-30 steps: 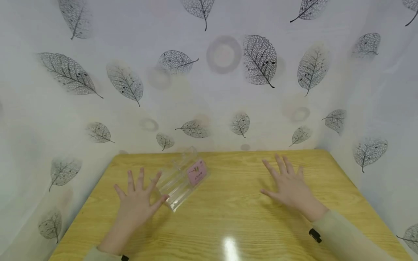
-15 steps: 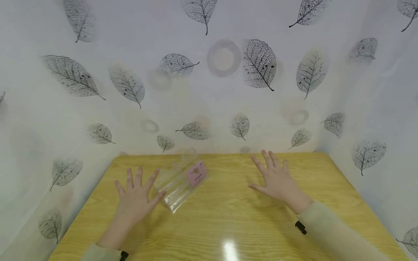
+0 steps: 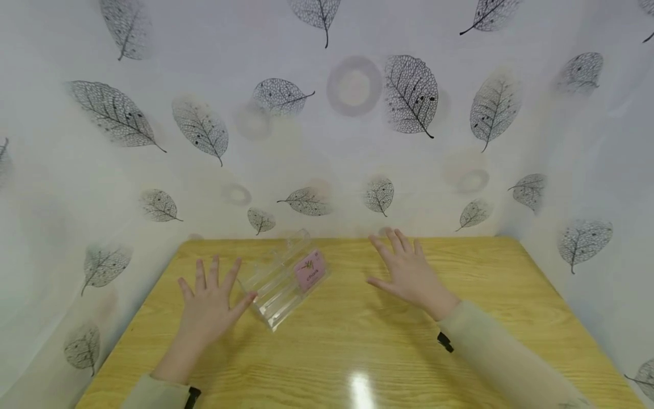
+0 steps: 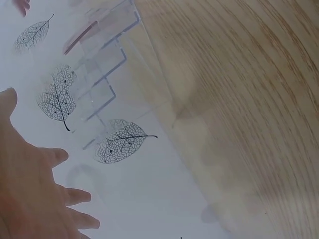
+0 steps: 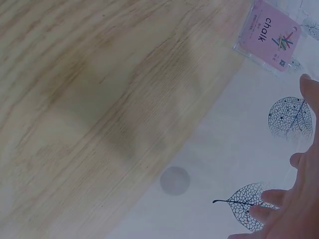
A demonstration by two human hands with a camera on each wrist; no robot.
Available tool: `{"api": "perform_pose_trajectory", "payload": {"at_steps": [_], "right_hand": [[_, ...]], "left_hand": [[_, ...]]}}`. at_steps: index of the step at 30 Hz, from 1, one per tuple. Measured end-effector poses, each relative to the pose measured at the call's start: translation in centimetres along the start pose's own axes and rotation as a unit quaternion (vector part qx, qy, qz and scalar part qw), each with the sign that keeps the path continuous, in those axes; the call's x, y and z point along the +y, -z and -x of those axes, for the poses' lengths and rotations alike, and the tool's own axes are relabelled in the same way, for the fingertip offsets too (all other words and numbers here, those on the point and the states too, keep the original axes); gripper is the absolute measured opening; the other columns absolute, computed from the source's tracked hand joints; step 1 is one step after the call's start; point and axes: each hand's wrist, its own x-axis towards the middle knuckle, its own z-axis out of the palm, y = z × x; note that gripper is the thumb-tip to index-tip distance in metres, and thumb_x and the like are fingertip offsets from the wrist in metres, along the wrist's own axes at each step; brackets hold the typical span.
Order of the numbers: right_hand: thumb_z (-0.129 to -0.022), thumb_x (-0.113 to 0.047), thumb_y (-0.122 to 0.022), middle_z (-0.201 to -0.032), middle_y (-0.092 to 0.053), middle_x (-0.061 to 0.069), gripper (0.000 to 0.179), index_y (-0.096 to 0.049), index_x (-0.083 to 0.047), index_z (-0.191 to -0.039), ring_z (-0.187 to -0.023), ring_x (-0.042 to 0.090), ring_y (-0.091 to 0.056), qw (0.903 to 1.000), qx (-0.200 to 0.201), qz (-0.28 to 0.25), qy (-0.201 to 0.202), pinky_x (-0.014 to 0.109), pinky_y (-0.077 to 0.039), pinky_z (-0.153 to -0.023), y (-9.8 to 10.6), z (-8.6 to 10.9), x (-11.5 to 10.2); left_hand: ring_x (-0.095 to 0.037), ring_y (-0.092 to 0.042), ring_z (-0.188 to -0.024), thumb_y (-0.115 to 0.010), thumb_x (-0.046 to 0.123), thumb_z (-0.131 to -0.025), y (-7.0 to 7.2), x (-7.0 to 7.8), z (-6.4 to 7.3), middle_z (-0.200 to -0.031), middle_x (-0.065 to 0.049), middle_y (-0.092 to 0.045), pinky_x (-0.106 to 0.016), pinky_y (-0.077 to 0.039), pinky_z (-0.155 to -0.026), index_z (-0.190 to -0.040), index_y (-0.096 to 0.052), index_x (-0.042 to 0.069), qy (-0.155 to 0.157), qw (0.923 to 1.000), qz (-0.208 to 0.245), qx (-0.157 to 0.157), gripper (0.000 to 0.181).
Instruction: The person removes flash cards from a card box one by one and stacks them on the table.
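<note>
A clear plastic tiered stand [image 3: 273, 301] sits at an angle on the wooden table, left of centre. On its right end is a pink box labelled "chalk" [image 3: 309, 271], also readable in the right wrist view as a pink chalk box [image 5: 269, 37]. Fingers spread, my left hand [image 3: 206, 312] is beside the stand, its thumb overlapping the stand's left edge in the head view. The stepped tiers [image 4: 107, 74] show up in the left wrist view. My right hand [image 3: 411, 278] has its fingers spread too, to the right of the chalk box and apart from it. Both hands hold nothing.
The wooden table [image 3: 327, 358] meets a white leaf-patterned curtain [image 3: 317, 153] at its back edge, and the curtain continues along both sides. A bright light reflection lies on the table near the front.
My right hand has moved left, towards the stand and chalk box. My left hand has drifted slightly left, fingers still spread. The stand and chalk box have stayed in place.
</note>
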Motion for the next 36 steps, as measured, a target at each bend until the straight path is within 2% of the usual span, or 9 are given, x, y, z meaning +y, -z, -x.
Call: {"api": "perform_pose_trajectory", "payload": {"at_steps": [7, 17, 20, 24, 27, 32, 36], "right_hand": [[-0.079, -0.080, -0.037, -0.153, -0.022, 0.021, 0.093, -0.010, -0.029, -0.152, -0.140, 0.040, -0.021, 0.9998, -0.009, -0.001, 0.015, 0.067, -0.023, -0.105, -0.9, -1.7, -1.0], [-0.080, -0.075, -0.045, -0.153, -0.024, 0.019, 0.093, -0.013, -0.025, -0.152, -0.142, 0.034, -0.021, 0.9992, -0.022, -0.014, 0.029, 0.058, -0.021, -0.111, -2.9, -4.0, -2.6], [-0.081, -0.075, -0.045, -0.154, -0.022, 0.018, 0.094, -0.014, -0.023, -0.152, -0.143, 0.032, -0.019, 0.9989, -0.027, -0.022, 0.032, 0.056, -0.018, -0.112, -3.4, -4.6, -3.2], [-0.081, -0.069, -0.052, -0.154, -0.021, 0.017, 0.094, -0.015, -0.020, -0.152, -0.142, 0.033, -0.020, 0.9985, -0.026, -0.032, 0.037, 0.055, -0.018, -0.113, -4.2, -5.2, -3.9], [-0.080, -0.066, -0.057, -0.154, -0.022, 0.018, 0.096, -0.015, -0.019, -0.152, -0.142, 0.033, -0.021, 0.9985, -0.023, -0.029, 0.041, 0.054, -0.019, -0.113, -4.8, -5.7, -4.3], [-0.081, -0.067, -0.055, -0.155, -0.020, 0.018, 0.097, -0.013, -0.017, -0.152, -0.142, 0.032, -0.021, 0.9980, -0.029, -0.023, 0.051, 0.050, -0.017, -0.115, -5.5, -6.4, -5.0], [-0.081, -0.067, -0.054, -0.156, -0.017, 0.017, 0.097, -0.014, -0.015, -0.152, -0.143, 0.032, -0.018, 0.9969, -0.037, -0.030, 0.062, 0.049, -0.016, -0.116, -5.7, -7.0, -5.6]], "left_hand": [[-0.053, 0.001, -0.138, -0.041, 0.066, -0.089, -0.2, -0.3, 0.0, -0.153, -0.030, -0.013, -0.077, 0.003, -0.099, -0.152, -0.015, 0.024, 0.000, 0.9998, 0.008, 0.016, 0.081], [-0.053, 0.003, -0.138, -0.041, 0.066, -0.088, -0.8, -0.3, -0.3, -0.153, -0.029, -0.009, -0.075, 0.004, -0.101, -0.152, -0.013, 0.024, 0.003, 0.9997, 0.025, -0.002, 0.082], [-0.056, -0.002, -0.137, -0.040, 0.068, -0.088, -1.1, -0.2, -0.3, -0.153, -0.029, -0.009, -0.076, 0.002, -0.100, -0.152, -0.013, 0.024, 0.001, 0.9998, 0.020, -0.007, 0.083], [-0.057, -0.009, -0.136, -0.039, 0.068, -0.088, -1.5, -0.1, -0.2, -0.153, -0.030, -0.012, -0.075, -0.001, -0.102, -0.152, -0.014, 0.023, 0.001, 1.0000, 0.009, -0.003, 0.083], [-0.056, -0.008, -0.136, -0.040, 0.068, -0.088, -1.7, 0.0, -0.2, -0.153, -0.030, -0.012, -0.074, -0.001, -0.103, -0.152, -0.015, 0.022, 0.002, 0.9999, 0.009, -0.004, 0.083], [-0.055, -0.006, -0.137, -0.045, 0.067, -0.086, -2.3, 0.2, -0.3, -0.153, -0.030, -0.010, -0.072, -0.001, -0.104, -0.152, -0.014, 0.021, -0.001, 0.9999, 0.002, -0.010, 0.086], [-0.055, -0.009, -0.137, -0.047, 0.067, -0.085, -2.6, 0.5, -0.4, -0.153, -0.029, -0.013, -0.071, -0.005, -0.106, -0.152, -0.018, 0.018, -0.010, 0.9999, -0.008, 0.000, 0.087]]}}
